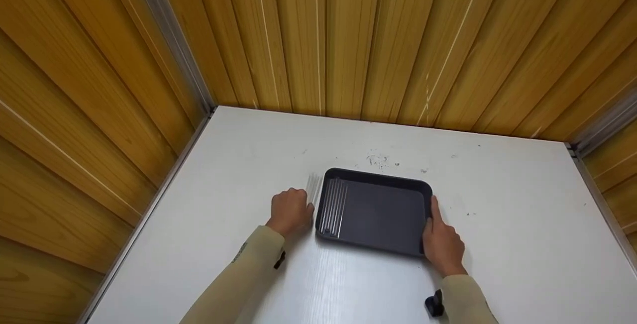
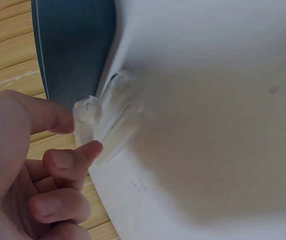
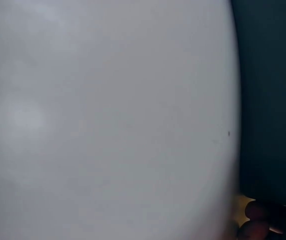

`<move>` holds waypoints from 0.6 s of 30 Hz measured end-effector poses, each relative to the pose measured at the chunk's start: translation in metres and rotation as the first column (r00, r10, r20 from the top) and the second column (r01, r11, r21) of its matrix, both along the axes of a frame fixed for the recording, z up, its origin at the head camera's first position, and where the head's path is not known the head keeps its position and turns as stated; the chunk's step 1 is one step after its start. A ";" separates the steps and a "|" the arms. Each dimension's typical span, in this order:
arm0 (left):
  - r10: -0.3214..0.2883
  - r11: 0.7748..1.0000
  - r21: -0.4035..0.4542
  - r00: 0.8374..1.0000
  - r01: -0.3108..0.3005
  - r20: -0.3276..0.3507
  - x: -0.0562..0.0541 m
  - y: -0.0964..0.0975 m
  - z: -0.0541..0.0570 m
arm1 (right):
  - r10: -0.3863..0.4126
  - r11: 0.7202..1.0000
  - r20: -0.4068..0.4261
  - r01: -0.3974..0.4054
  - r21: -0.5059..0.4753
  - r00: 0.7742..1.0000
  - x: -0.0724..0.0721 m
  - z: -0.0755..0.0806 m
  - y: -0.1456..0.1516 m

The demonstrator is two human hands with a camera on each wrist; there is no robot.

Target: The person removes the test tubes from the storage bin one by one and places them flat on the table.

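Observation:
A dark rectangular baking tray (image 1: 385, 214) sits on the white table, with several clear test tubes (image 1: 333, 207) side by side along its left end. My right hand (image 1: 444, 244) holds the tray's right rim, index finger stretched along the outer side. Just left of the tray, my left hand (image 1: 290, 211) pinches one clear test tube (image 2: 86, 111) between thumb and index finger, the other fingers curled. Close beside it in the left wrist view, two more tubes (image 2: 121, 84) lie on the table against the tray's side. The right wrist view shows mostly tabletop and the dark tray wall (image 3: 273, 100).
The white table (image 1: 522, 214) has small dark specks (image 1: 378, 160) behind the tray. Yellow wood-plank walls (image 1: 348, 40) rise at the back and both sides, with metal strips (image 1: 174, 40) at the corners.

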State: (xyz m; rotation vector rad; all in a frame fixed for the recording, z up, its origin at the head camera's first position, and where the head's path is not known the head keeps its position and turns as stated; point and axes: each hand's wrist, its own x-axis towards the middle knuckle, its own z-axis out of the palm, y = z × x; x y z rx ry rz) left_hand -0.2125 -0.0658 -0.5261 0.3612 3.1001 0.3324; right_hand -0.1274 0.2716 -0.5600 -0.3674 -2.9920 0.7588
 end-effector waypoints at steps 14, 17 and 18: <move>-0.007 1.000 -0.017 1.000 0.007 -0.020 -0.001 0.003 -0.003 | -0.001 1.000 0.010 0.001 -0.001 1.000 0.000 0.000 0.000; -0.020 1.000 -0.021 0.999 0.019 -0.047 0.000 0.002 -0.004 | -0.004 1.000 0.000 0.004 -0.001 1.000 0.000 0.000 0.000; -0.023 1.000 -0.020 0.998 0.022 -0.056 0.000 0.002 -0.005 | -0.004 1.000 -0.004 0.004 -0.001 1.000 0.000 -0.001 0.000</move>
